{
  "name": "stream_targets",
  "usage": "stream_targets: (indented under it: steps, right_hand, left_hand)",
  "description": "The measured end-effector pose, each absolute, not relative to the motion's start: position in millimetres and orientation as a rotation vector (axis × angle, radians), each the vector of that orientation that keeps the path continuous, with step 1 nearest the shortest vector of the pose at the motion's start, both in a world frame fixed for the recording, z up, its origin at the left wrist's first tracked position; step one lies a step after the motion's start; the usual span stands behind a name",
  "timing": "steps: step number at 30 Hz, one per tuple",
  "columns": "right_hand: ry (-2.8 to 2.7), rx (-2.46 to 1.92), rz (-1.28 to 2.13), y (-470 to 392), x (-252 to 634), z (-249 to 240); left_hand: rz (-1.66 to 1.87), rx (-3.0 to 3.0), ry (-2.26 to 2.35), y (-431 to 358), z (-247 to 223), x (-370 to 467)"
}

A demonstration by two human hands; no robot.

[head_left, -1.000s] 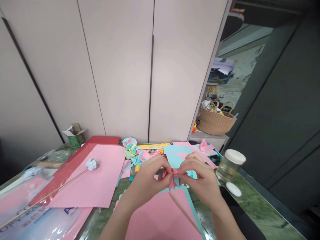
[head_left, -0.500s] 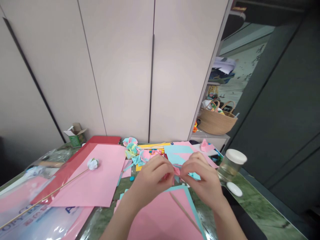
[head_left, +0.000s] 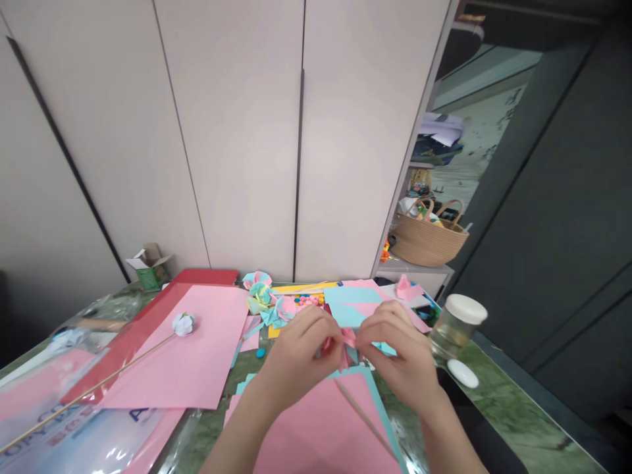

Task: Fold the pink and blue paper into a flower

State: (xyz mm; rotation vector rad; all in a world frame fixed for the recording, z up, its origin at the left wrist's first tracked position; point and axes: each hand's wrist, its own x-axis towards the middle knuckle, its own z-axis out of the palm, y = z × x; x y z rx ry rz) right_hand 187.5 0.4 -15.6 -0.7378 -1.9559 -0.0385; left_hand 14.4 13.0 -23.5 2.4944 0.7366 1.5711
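Note:
Both hands meet at the middle of the table over a small folded pink paper piece (head_left: 348,338). My left hand (head_left: 305,349) pinches its left side, thumb and fingers pressed together. From the other side my right hand (head_left: 399,349) pinches its right edge. The fingertips hide part of the piece. Just below the hands lies a stack of pink and light blue sheets (head_left: 320,421), with a thin wooden stick (head_left: 364,416) resting on it. Crumpled blue, yellow and pink paper flowers (head_left: 266,301) lie beyond my left hand.
A lidded jar (head_left: 457,326) and a white oval object (head_left: 463,373) stand right of my right hand, near a black flat item (head_left: 476,428). At left, a white paper flower (head_left: 184,324) on a long stick lies across pink sheets (head_left: 207,368). A small green box (head_left: 149,273) is behind.
The pink piece has shifted slightly between the fingertips and shows a little more below them. Both hands stay in nearly the same place.

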Motion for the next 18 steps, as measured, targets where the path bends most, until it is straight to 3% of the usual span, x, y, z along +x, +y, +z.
stream_targets:
  steps: [11, 18]
  right_hand:
    - [-2.003, -0.966, 0.402, 3.7, 188.3, -14.5]
    - [-1.956, -1.034, 0.3, 9.0, 184.8, -18.6]
  left_hand:
    - [1.164, 2.196, 0.85, 8.7, -13.8, 8.6]
    - [1.217, 2.204, 0.96, 13.3, -16.9, 10.8]
